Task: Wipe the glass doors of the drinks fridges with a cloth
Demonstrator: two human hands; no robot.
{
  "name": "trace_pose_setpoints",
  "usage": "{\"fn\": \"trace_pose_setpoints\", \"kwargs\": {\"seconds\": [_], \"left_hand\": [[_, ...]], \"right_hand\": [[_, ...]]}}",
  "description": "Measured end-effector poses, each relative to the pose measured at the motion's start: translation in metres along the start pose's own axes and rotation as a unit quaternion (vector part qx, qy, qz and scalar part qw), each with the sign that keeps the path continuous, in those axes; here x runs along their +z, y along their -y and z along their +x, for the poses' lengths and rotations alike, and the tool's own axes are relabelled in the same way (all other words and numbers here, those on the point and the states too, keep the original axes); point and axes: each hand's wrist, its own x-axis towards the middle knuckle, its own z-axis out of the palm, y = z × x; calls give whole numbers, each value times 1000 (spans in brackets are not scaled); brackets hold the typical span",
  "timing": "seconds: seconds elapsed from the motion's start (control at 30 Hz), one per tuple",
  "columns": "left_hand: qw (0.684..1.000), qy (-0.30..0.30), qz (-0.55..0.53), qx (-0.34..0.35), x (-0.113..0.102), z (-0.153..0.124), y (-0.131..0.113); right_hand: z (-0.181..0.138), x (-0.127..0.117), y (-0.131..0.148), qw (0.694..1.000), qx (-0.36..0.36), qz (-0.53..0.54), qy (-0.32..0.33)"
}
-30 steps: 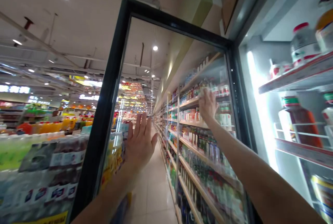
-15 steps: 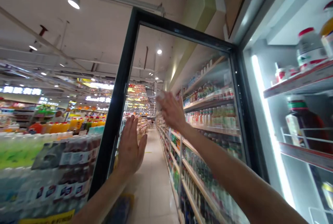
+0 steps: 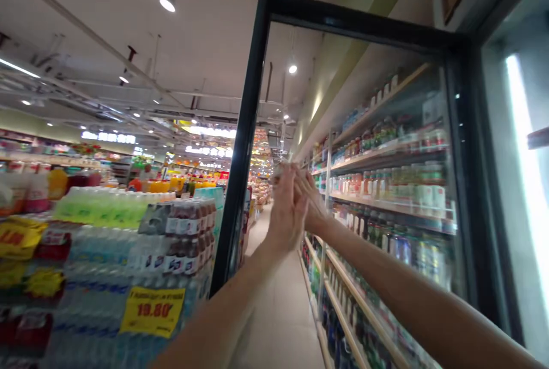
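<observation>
A: Hands?
B: The left hand [image 3: 286,217] is flat, fingers straight, holding nothing. The right hand [image 3: 316,210] is just behind it, touching; its grip cannot be told. Both are at the door [image 3: 360,140], which stands swung out over the aisle [image 3: 281,312], right of the bottles [image 3: 180,237].
A: Step?
B: Judged: handling the door at mid-height. The next move calls for even pressure and no swinging.

Door frame [image 3: 240,186] blk. Price tag [image 3: 152,310] yel w/ red digits. Bottle row [image 3: 98,209] pale grn. Floor [image 3: 283,323] beige tile.
</observation>
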Motion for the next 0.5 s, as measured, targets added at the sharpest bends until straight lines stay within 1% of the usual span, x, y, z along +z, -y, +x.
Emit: {"fn": "trace_pose_setpoints", "kwargs": {"seconds": [0.07,0.13,0.17,0.2,0.3,0.33,0.4,0.47,0.5], "left_hand": [[1000,-3,4,-3,16,15,-5],[999,-22,25,-26,26,27,-5],[998,-24,44,-32,28,33,-2],[997,-10,69,-27,27,39,2],[982,67,167,49,18,57,19],[975,74,197,65,14,61,24],[971,44,228,61,8,66,31],[973,2,229,33,4,70,34],[976,-10,218,23,3,72,34]], "right_hand": [[-16,-2,-1,998,23,46,-32],[-30,-14,-20,997,23,61,-41],[-39,-23,-34,998,28,46,-38],[-49,-32,-49,999,40,17,-33],[-90,-55,-90,990,97,-96,-27],[-104,-59,-99,986,110,-123,-29],[-125,-63,-107,980,121,-152,-35],[-135,-62,-106,978,128,-161,-45],[-137,-61,-104,977,130,-162,-51]]}}
